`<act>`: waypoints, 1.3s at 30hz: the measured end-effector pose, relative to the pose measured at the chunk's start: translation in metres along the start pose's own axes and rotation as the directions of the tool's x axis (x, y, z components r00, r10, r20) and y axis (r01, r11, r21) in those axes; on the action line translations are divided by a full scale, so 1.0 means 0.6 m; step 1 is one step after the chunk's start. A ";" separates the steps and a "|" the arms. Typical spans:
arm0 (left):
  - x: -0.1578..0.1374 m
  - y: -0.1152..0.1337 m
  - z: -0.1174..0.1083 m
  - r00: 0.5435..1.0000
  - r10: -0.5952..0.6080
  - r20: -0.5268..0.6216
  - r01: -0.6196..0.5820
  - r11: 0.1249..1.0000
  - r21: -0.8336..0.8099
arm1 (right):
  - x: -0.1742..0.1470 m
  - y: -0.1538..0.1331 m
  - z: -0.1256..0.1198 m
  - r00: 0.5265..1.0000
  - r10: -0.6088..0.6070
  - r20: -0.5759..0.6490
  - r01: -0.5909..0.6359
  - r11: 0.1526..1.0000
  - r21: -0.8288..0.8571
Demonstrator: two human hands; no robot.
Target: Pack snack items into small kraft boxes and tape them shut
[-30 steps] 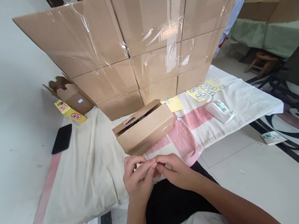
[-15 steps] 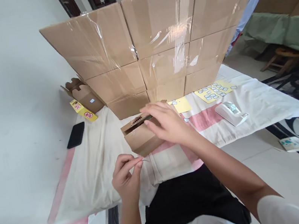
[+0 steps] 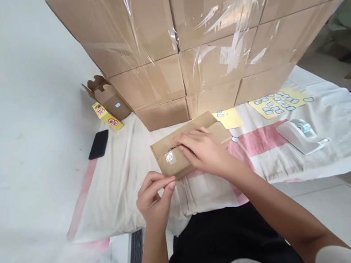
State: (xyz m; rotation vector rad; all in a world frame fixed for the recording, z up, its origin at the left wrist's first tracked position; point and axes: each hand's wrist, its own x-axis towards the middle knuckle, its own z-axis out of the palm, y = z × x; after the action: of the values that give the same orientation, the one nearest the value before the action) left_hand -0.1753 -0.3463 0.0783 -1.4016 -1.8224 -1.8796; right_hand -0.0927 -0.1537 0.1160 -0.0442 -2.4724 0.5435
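Touching a taped, oblong cardboard box (image 3: 182,161), the right hand (image 3: 204,150) curves.

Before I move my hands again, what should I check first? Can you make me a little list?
1. Right hand on the small cardboard box: ok, it rests on top.
2. Box flaps fully shut: cannot tell, the right hand covers part of the seam.
3. Clear tape patch on the box: ok, near its left end.
4. Left hand gripping something: cannot tell; the fingertips are pinched, but anything there is too faint to name.
5. Tape dispenser on the cloth: ok, right of both hands.
6. Phone out of the way: ok, apart from both hands.
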 end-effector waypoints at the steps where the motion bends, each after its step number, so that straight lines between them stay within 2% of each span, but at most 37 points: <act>1: 0.008 0.002 -0.002 1.000 -0.003 -0.004 0.003 1.000 0.005 | 0.000 0.001 0.002 1.000 -0.006 0.005 0.006 1.000 -0.012; 4: 0.033 0.007 -0.004 0.998 -0.060 -0.035 0.061 0.998 0.019 | 0.004 0.003 0.006 1.000 0.005 0.021 -0.004 0.999 -0.034; 8: 0.070 0.000 -0.005 0.957 -0.280 -0.071 0.284 0.957 0.057 | 0.012 -0.001 -0.004 0.991 0.066 0.113 -0.062 0.997 -0.037; 11: 0.101 -0.013 -0.005 0.900 -0.435 0.019 0.433 0.900 0.055 | 0.011 -0.002 -0.014 0.981 0.050 0.188 -0.043 0.998 -0.042; 13: 0.122 -0.020 -0.005 0.859 -0.502 0.101 0.495 0.865 0.087 | 0.006 -0.001 -0.017 0.981 0.033 0.189 -0.024 0.998 -0.051; 16: 0.152 -0.022 -0.009 0.780 -0.569 0.260 0.539 0.822 0.184 | -0.001 0.004 -0.014 0.988 0.026 0.155 -0.016 0.997 -0.071; 19: 0.179 -0.013 -0.014 0.637 -0.619 0.460 0.557 0.782 0.279 | -0.004 0.008 -0.009 0.991 0.030 0.129 -0.022 0.998 -0.059; 21: 0.194 -0.006 -0.016 0.565 -0.622 0.543 0.568 0.770 0.291 | -0.003 0.009 -0.008 0.991 0.040 0.129 -0.035 0.999 -0.039; 24: 0.215 0.000 -0.014 0.518 -0.593 0.616 0.571 0.776 0.268 | -0.001 0.009 -0.010 0.988 0.068 0.135 -0.067 0.998 -0.016; 27: 0.229 -0.003 -0.005 0.442 -0.582 0.682 0.531 0.783 0.324 | 0.000 0.008 -0.013 0.987 0.087 0.136 -0.090 0.996 0.016; 28: 0.232 -0.005 0.000 0.430 -0.583 0.689 0.512 0.786 0.346 | 0.000 0.008 -0.014 0.987 0.090 0.135 -0.094 0.995 0.025; 29: 0.234 -0.007 0.004 0.431 -0.584 0.688 0.496 0.790 0.360 | 0.000 0.008 -0.014 0.987 0.092 0.135 -0.097 0.995 0.031; 35: 0.223 -0.020 0.019 0.520 -0.585 0.623 0.438 0.808 0.394 | -0.001 0.010 -0.015 0.984 0.097 0.147 -0.103 0.994 0.038; 39: 0.209 -0.020 0.018 0.619 -0.556 0.554 0.308 0.821 0.480 | 0.000 0.008 -0.018 0.981 0.110 0.160 -0.119 0.991 0.052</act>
State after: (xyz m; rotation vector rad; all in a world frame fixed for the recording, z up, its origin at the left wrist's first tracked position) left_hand -0.2466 -0.2757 0.1555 -1.7577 -2.9163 -1.1130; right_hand -0.0870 -0.1454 0.1219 -0.1242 -2.6166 0.6965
